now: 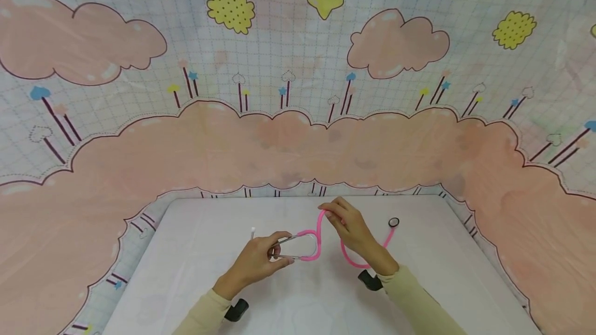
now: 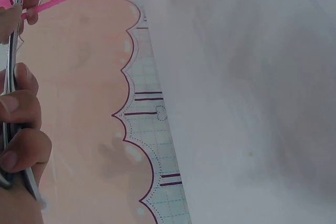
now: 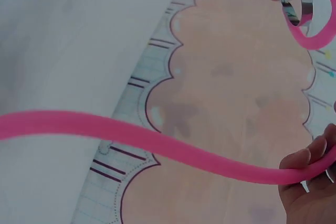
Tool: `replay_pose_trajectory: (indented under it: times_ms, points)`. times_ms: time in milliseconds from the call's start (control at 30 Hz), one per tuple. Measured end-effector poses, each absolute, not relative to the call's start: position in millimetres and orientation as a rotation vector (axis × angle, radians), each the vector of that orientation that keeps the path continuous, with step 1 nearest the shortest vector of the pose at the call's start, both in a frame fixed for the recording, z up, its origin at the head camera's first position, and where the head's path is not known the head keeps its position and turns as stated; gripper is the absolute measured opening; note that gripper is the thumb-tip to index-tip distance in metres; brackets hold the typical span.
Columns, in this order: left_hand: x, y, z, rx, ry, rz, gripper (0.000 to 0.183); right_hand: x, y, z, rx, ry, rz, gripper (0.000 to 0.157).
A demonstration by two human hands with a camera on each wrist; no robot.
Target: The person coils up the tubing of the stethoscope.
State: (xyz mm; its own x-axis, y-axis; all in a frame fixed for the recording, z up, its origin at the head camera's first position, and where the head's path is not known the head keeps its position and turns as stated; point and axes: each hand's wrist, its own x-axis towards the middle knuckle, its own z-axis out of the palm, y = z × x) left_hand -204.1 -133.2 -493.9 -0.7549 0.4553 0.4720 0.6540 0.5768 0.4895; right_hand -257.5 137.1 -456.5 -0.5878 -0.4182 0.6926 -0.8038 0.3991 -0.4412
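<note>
Above the middle of the table (image 1: 298,309), the left hand (image 1: 255,258) grips the metal arms (image 1: 286,240) of the stethoscope (image 1: 318,244) and the right hand (image 1: 349,225) pinches its pink tube (image 1: 356,265), which is best guided gently, without twisting.

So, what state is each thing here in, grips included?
Pink tubing, bent into curves
Metal tubes, held, joined to the pink tubing
Round end piece, attached to the pink tubing, unheld
Left grip, curled around the metal tubes
Right grip, pinching the pink tubing
</note>
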Motion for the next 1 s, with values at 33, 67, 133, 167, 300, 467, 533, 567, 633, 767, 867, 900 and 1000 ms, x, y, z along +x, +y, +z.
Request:
replay_pose_trajectory:
  times_ms: [33,67,133,167,300,467,533,567,633,767,867,900,1000]
  points:
    - [-203,-132,-493,-0.918,-2.517,-0.962,0.049,-257,136,-456,1.043,-2.194,1.079,0.022]
    - [-202,-132,-492,-0.928,-2.516,-0.965,0.049,-257,134,-456,1.046,-2.205,1.087,0.023]
    - [-201,-130,-491,-0.952,-2.511,-0.971,0.049,-256,131,-456,1.050,-2.233,1.094,0.024]
    - [-200,-129,-491,-0.967,-2.502,-0.972,0.049,-255,130,-457,1.049,-2.249,1.094,0.024]
    - [-198,-126,-490,-1.020,-2.459,-0.977,0.049,-255,126,-459,1.067,-2.270,1.098,0.020]
    - [-196,-122,-488,-1.054,-2.404,-0.996,0.048,-256,123,-462,1.131,-2.262,1.132,0.019]
    - [-195,-121,-487,-1.060,-2.387,-0.998,0.048,-256,122,-462,1.148,-2.279,1.150,0.017]
    - [-194,-120,-487,-1.062,-2.376,-1.000,0.049,-256,121,-462,1.154,-2.291,1.161,0.016]
    - [-193,-119,-486,-1.068,-2.364,-1.002,0.049,-256,119,-463,1.164,-2.313,1.177,0.016]
    - [-192,-118,-486,-1.075,-2.345,-1.002,0.049,-254,116,-466,1.180,-2.351,1.211,0.016]
    - [-192,-117,-485,-1.071,-2.336,-0.996,0.050,-253,114,-467,1.190,-2.362,1.233,0.016]
    - [-192,-117,-485,-1.066,-2.336,-0.992,0.050,-254,113,-468,1.192,-2.361,1.236,0.016]
    - [-192,-117,-484,-1.053,-2.333,-0.990,0.051,-255,111,-471,1.199,-2.352,1.224,0.016]
